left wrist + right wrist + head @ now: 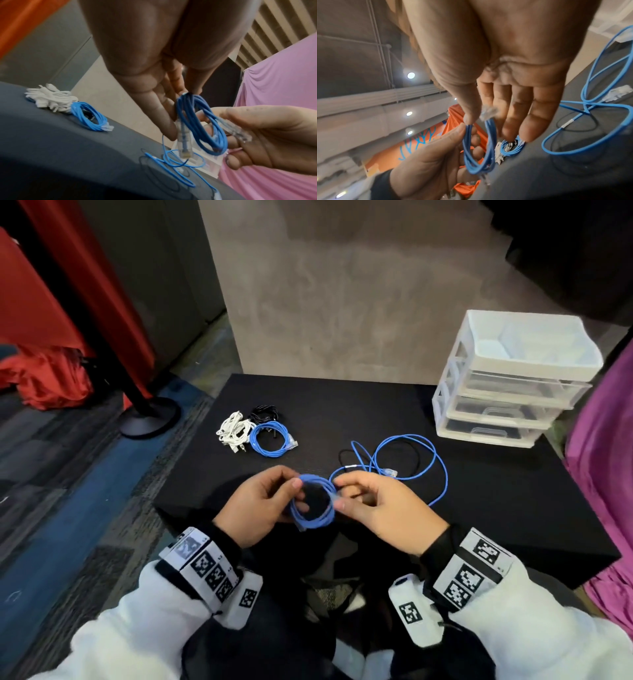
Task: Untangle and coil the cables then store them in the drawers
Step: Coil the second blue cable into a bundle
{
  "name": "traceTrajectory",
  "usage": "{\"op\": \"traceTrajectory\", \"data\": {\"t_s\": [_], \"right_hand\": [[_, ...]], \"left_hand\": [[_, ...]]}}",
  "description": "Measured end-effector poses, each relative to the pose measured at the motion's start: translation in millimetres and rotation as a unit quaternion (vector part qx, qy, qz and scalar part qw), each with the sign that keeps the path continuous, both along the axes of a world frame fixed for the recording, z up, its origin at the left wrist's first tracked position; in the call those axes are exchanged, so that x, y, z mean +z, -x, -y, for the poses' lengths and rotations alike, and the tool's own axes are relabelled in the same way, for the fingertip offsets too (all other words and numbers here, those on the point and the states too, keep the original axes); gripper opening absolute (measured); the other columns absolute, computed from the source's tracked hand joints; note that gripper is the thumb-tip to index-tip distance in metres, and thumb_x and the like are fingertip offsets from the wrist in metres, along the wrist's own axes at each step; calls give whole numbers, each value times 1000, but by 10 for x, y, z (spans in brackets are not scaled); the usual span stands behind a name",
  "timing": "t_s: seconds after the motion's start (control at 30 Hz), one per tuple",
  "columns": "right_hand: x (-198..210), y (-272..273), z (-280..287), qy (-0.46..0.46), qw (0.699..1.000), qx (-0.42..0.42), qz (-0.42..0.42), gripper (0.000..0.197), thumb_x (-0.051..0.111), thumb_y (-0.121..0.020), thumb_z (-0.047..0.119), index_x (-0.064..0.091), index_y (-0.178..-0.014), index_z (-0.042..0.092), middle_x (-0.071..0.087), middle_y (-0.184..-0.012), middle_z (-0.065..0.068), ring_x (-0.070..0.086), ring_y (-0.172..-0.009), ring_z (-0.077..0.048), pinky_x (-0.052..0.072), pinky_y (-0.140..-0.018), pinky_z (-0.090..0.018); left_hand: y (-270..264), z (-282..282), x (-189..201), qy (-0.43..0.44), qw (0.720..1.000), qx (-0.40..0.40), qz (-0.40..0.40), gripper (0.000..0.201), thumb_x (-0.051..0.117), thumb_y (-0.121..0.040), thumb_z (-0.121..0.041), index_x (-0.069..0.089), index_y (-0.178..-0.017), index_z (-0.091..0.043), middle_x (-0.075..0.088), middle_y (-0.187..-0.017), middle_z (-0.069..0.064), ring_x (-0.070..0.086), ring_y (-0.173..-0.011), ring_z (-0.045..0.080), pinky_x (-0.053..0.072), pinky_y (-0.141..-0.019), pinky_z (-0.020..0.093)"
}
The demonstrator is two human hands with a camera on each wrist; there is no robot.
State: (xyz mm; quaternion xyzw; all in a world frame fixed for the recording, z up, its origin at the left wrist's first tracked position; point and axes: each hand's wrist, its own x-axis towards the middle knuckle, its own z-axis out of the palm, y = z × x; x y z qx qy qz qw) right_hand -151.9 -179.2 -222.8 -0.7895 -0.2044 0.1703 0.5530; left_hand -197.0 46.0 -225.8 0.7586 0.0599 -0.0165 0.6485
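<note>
Black tabletop (pixel 394 412) is carrying everything. Clear plastic drawer unit (pixel 507 378) is sitting at its far right corner, three drawers stacked under an open top tray, all pushed in.

Loose blue ethernet cable (pixel 424 460) is lying uncoiled in wide loops on the right half of the tabletop, a clear plug (pixel 391 472) on one end, overlapping a thin black cable (pixel 416 460) looped under it.

Far left of the tabletop, a finished pile: tangled-looking white cable bundle (pixel 234 430), a black cable bundle (pixel 263 411) behind it, and a coiled blue cable (pixel 271 438) just beside both, touching the white one.

Left hand (pixel 255 508) is holding a small coil of blue ethernet cable (pixel 313 503) above the near edge of the tabletop, thumb and fingers pinching the coil's left and top side. In the left wrist view one clear plug (pixel 183 140) is hanging down from the coil beside the fingers.

Right hand (pixel 383 508) is pinching the coil's right side between thumb and forefinger, at the other clear plug (pixel 488 113); remaining fingers are extended, loose.

Both wrists are wearing white bands with black square markers; sleeves are white.
</note>
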Motion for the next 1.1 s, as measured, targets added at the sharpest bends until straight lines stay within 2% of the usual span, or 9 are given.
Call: {"op": "traceTrajectory", "data": {"t_s": [0.2, 0.37, 0.5, 0.6, 0.73, 0.8, 0.9, 1.03, 1.1], "right_hand": [[-57, -130, 88, 20, 976, -161, 146, 8, 70, -94, 20, 72, -99, 26, 71, -92, 3, 64, -82, -9, 50, -81, -18], [-278, -193, 206, 57, 968, -200, 142, 8, 70, -94, 21, 70, -96, 28, 64, -93, 0, 61, -80, -8, 47, -79, -18], [-444, -261, 393, 85, 963, -225, 121, 8, 70, -93, 20, 70, -97, 26, 65, -97, 2, 62, -79, -4, 48, -80, -17], [-505, -298, 530, 116, 958, -237, 112, 12, 72, -91, 18, 68, -100, 25, 60, -95, 3, 60, -72, -6, 43, -72, -11], [-606, -353, 557, 169, 963, -189, 96, 17, 74, -89, 16, 69, -104, 23, 56, -97, 0, 56, -70, -8, 40, -71, -6], [-662, -383, 540, 172, 956, -209, 116, 17, 68, -89, 9, 68, -99, 24, 57, -94, 0, 56, -71, -9, 43, -75, -18], [-667, -427, 567, 151, 931, -302, 139, 27, 63, -89, 6, 63, -108, 24, 53, -98, 0, 54, -77, -13, 47, -83, -29], [-667, -567, 687, 275, 935, -208, 87, 49, 66, -92, 22, 56, -136, 40, 52, -111, -2, 59, -98, -23, 49, -95, -33], [-677, -628, 784, 344, 921, -166, 78, 26, 68, -90, 31, 66, -115, 40, 57, -109, 2, 63, -105, -26, 51, -96, -37]], "left_hand": [[-585, -591, -225, 69, 966, 247, -45, 16, 58, -103, -20, 60, -90, -11, 65, -82, 11, 70, -70, 15, 62, -52, 35], [-1094, -905, -274, 42, 956, 253, -139, 25, 54, -103, -40, 65, -98, -18, 69, -87, 2, 67, -75, 14, 62, -68, 36], [-1261, -1043, -425, -33, 947, 257, -191, 29, 64, -92, -46, 71, -94, -18, 75, -98, 8, 68, -80, 19, 57, -64, 35], [-1175, -976, -435, -115, 935, 295, -159, 30, 69, -85, -45, 73, -96, -17, 73, -113, 14, 68, -88, 24, 60, -85, 38], [-893, -614, -363, -215, 913, 347, 10, 27, 60, -93, -27, 70, -115, -14, 57, -128, 17, 56, -112, 26, 40, -107, 29], [-739, -309, -388, -200, 932, 290, 82, 20, 59, -94, -24, 72, -105, -14, 67, -110, 11, 61, -100, 23, 47, -102, 33], [-466, 187, -483, -232, 956, 112, 143, 14, 60, -95, -22, 73, -100, -20, 69, -100, -3, 62, -97, 10, 43, -92, 13], [-300, 634, -730, -323, 928, -110, 150, 41, 53, -87, -49, 71, -118, -30, 64, -125, -9, 52, -122, 7, 31, -111, 16], [-329, 693, -829, -381, 905, -157, 108, 55, 50, -81, -60, 66, -127, -33, 64, -125, -12, 44, -127, 11, 28, -116, 22]]}}
